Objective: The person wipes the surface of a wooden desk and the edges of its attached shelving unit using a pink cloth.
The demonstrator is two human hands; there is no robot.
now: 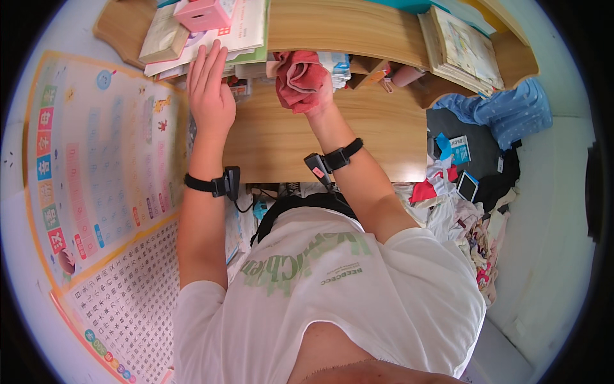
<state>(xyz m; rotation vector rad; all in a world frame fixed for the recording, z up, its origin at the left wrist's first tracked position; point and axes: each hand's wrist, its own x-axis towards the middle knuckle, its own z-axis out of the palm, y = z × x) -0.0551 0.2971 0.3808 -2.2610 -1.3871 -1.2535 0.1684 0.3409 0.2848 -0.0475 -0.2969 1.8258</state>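
A crumpled red cloth [300, 81] is bunched in my right hand [322, 98], just in front of the shelf edge and above the wooden desk top [288, 139]. The cloth hides most of the fingers. My left hand [209, 89] is raised flat, fingers extended and holding nothing, beside a stack of books and papers [244, 38] on the upper shelf. Its fingertips are near a thick book [165, 41] and a pink box [206, 17]. Whether they touch the stack cannot be told. Each wrist wears a black strap with a small device.
Learning posters [105, 158] cover the wall at left. More books [460, 48] stand on the shelf's right end. Below it are cubbies with papers [338, 67] and a pinkish roll [407, 76]. A blue cloth [520, 110] hangs at right above piled clothes [460, 221].
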